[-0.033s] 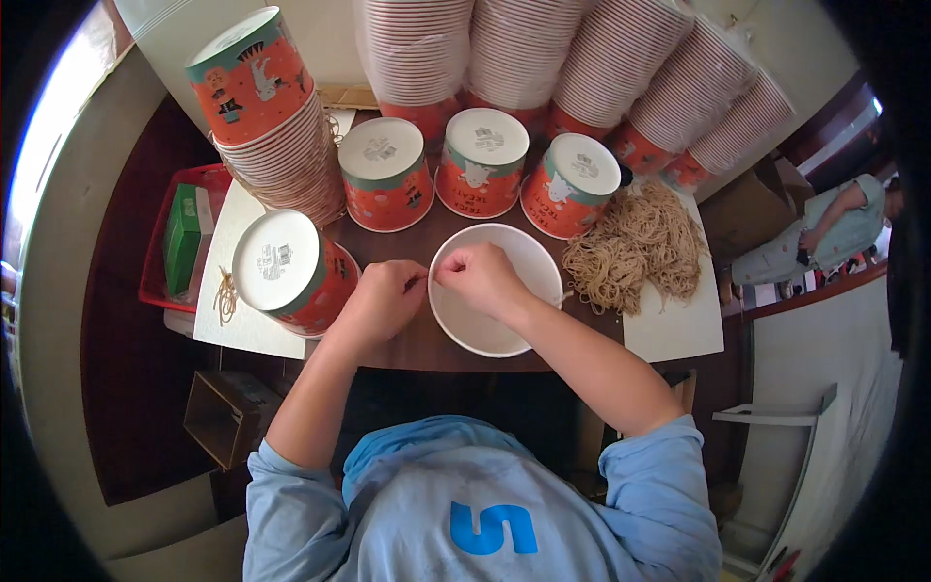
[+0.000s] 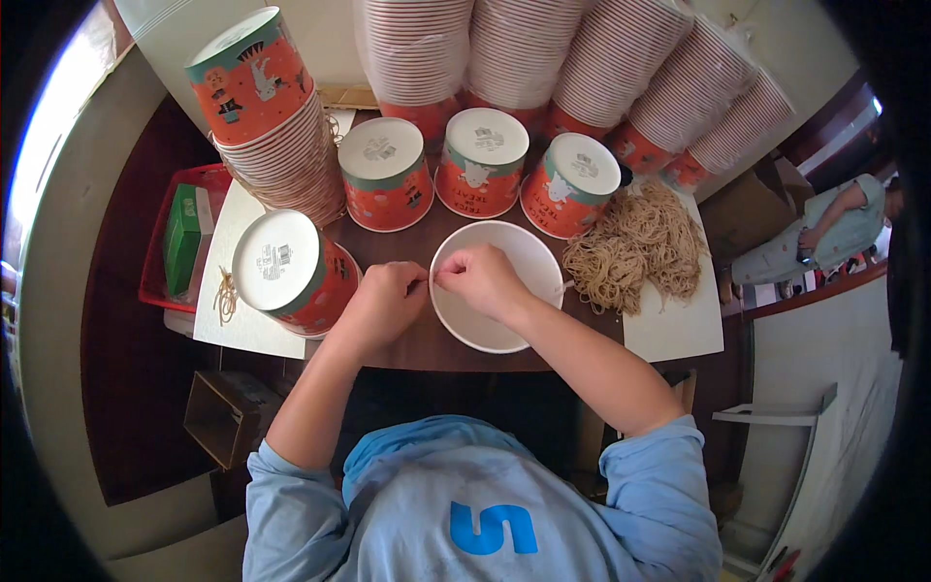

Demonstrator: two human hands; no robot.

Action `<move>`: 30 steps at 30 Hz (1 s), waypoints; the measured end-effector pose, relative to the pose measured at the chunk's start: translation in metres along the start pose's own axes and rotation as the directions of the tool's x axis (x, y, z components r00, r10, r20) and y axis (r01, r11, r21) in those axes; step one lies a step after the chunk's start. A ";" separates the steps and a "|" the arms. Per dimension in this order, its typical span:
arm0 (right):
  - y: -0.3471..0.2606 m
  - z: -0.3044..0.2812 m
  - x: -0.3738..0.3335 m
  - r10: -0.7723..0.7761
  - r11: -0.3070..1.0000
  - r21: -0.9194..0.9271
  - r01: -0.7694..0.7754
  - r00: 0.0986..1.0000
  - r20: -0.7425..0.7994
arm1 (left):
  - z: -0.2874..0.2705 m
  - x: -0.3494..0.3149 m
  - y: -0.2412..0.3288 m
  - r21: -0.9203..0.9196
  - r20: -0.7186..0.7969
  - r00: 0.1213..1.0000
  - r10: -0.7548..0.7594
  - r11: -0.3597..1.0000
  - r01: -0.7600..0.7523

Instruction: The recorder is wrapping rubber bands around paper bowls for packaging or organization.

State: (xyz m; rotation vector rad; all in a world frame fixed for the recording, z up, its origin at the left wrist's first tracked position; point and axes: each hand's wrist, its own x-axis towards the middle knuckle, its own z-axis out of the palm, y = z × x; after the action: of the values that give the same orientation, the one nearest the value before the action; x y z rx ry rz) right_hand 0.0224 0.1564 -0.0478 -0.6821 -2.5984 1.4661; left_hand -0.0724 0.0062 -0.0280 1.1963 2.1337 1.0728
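White bowl (image 2: 504, 320) mouth up (round); both hands (image 2: 388, 306) (image 2: 480, 279) pinching over it.

A dark brown bench (image 2: 407, 341) carries a white bowl (image 2: 504, 325) at its front edge, with three upturned orange paper cups (image 2: 480, 163) behind it and a fourth (image 2: 291, 272) to the left. A heap of tan rubber bands (image 2: 635, 242) lies on a white sheet (image 2: 674, 330) at right; a red tray (image 2: 155, 242) sits far left.

Red tray (image 2: 155, 254) with a green box (image 2: 181, 238), small cardboard box (image 2: 228, 417) below.
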 end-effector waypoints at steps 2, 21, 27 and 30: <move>-0.003 -0.004 -0.005 0.004 0.998 -0.063 0.001 0.997 0.079 | 0.004 -0.004 0.003 0.093 -0.011 1.000 0.028 0.995 -0.027; -0.021 -0.035 -0.052 -0.219 0.894 -0.337 0.297 0.943 0.250 | 0.029 -0.041 -0.026 -0.812 0.177 0.948 -0.265 0.505 0.293; -0.022 -0.032 -0.074 -0.394 0.790 -0.492 0.365 0.918 0.048 | 0.033 -0.051 -0.012 -0.910 0.084 0.976 -0.201 0.383 0.157; -0.018 -0.032 -0.079 -0.452 0.829 -0.407 0.384 0.888 -0.083 | 0.038 -0.055 -0.015 -0.944 0.031 0.995 -0.090 0.324 0.058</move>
State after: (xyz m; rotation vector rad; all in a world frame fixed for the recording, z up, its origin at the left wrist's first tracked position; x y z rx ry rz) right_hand 0.0959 0.1405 -0.0043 -0.2146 -2.6786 0.7458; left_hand -0.0248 -0.0307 -0.0608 0.4412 1.0602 1.8880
